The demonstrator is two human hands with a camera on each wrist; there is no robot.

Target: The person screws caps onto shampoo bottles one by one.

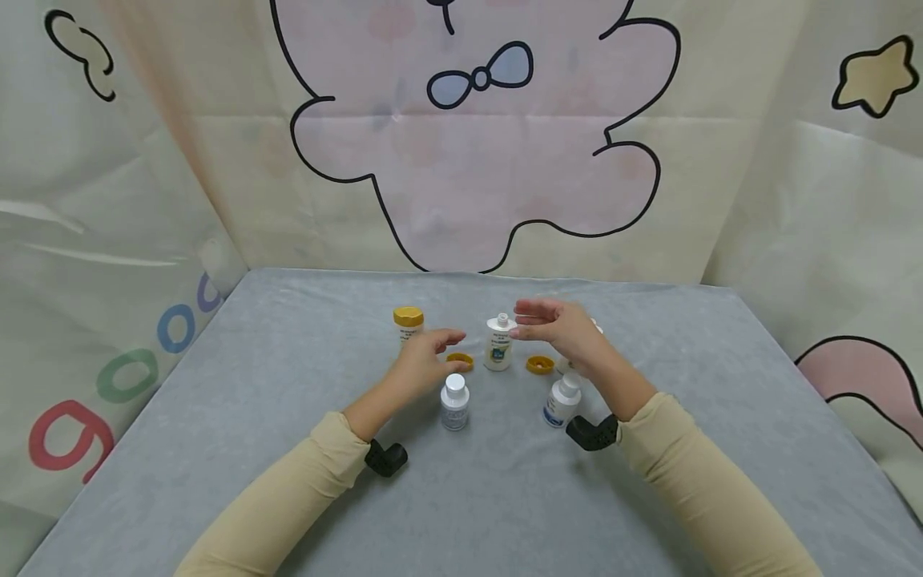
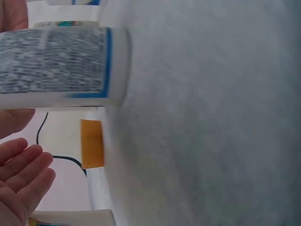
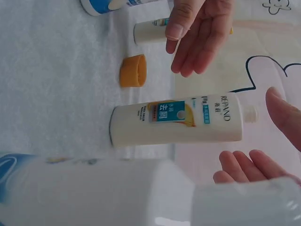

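- One table (image 1: 469, 505), covered in grey cloth, bears the bottles and caps.
- Right hand (image 1: 566, 332): fingers extended, thumb apart from them, beside the neck of the middle bottle, gripping nothing.
- Left hand (image 1: 421, 361): fingers and thumb spread apart, nothing in its grasp, above the table near the left cap.
- Middle bottle (image 1: 498, 346): white, upright, neck bare, standing between the hands.
- Yellow-capped bottle (image 1: 409, 319): behind the left hand, partly hidden.
- Left front bottle (image 1: 454, 407) and right front bottle (image 1: 562, 403): white-capped, nearer the person.
- Left cap (image 1: 460, 361) and right cap (image 1: 539, 365): yellow, on the cloth, either side of the middle bottle.
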